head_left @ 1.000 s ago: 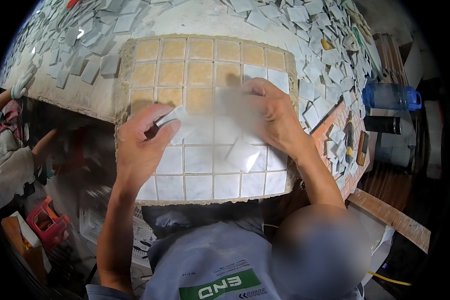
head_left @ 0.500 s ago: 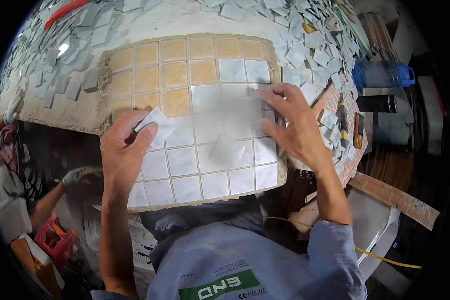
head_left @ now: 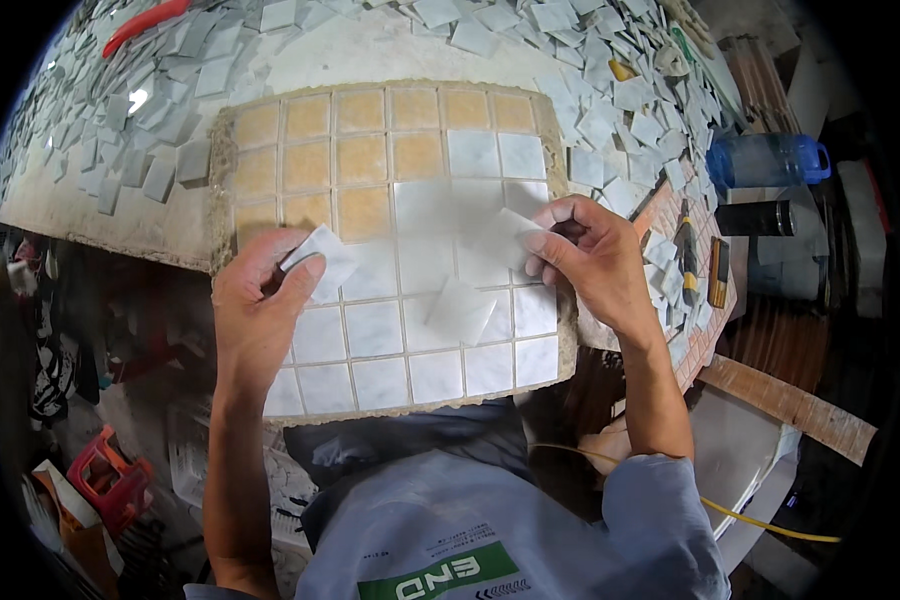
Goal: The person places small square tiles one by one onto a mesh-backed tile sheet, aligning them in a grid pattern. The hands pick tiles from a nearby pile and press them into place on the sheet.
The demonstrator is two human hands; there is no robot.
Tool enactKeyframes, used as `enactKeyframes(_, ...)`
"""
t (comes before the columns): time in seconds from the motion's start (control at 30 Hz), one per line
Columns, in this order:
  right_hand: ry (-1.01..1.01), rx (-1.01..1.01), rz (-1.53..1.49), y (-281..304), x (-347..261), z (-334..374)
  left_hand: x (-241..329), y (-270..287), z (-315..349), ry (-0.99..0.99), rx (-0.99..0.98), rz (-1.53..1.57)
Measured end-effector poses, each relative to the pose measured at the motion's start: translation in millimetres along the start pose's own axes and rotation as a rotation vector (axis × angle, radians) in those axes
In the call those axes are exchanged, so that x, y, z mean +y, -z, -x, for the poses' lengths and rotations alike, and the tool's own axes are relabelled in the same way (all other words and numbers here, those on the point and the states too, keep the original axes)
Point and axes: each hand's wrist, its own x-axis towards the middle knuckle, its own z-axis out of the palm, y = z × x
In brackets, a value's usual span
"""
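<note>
A square grid board [head_left: 222, 185] with a rough, sandy rim lies before me. White marble-look tiles [head_left: 372, 330] fill its near rows and right part, while tan squares [head_left: 362, 160] show at the far left. My left hand [head_left: 262, 290] pinches a white tile [head_left: 326, 256] between thumb and fingers above the board's left side. Over the right side, my right hand [head_left: 592, 250] grips another white tile [head_left: 516, 226] by its edge. One loose tile [head_left: 462, 310] lies askew on top of the laid ones. A hazy blur covers the board's middle.
Heaps of loose tiles [head_left: 155, 120] cover the table's far left, with more [head_left: 610, 120] at the right. A red-handled tool [head_left: 142, 26] lies far left. Cutters [head_left: 686, 255] rest on the right beside a blue plastic bottle [head_left: 765, 160]. A red plastic stool [head_left: 110, 475] stands lower left.
My right hand, apart and empty before, now has a tile pinched in it. The left hand keeps its tile. A co-worker's gloved hands at the left have gone from view.
</note>
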Motion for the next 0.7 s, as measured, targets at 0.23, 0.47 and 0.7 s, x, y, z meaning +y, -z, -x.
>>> enactKeyframes(0.23,0.021,0.012,-0.087,-2,5,-3,10,0,-9,-0.010,-0.012,0.040)
enactKeyframes(0.47,0.061,0.013,-0.114,0,13,1,28,-24,-44,-0.087,-0.057,-0.122)
enactKeyframes(0.7,0.061,0.058,-0.151,8,25,5,30,-16,-67,-0.175,-0.096,-0.311)
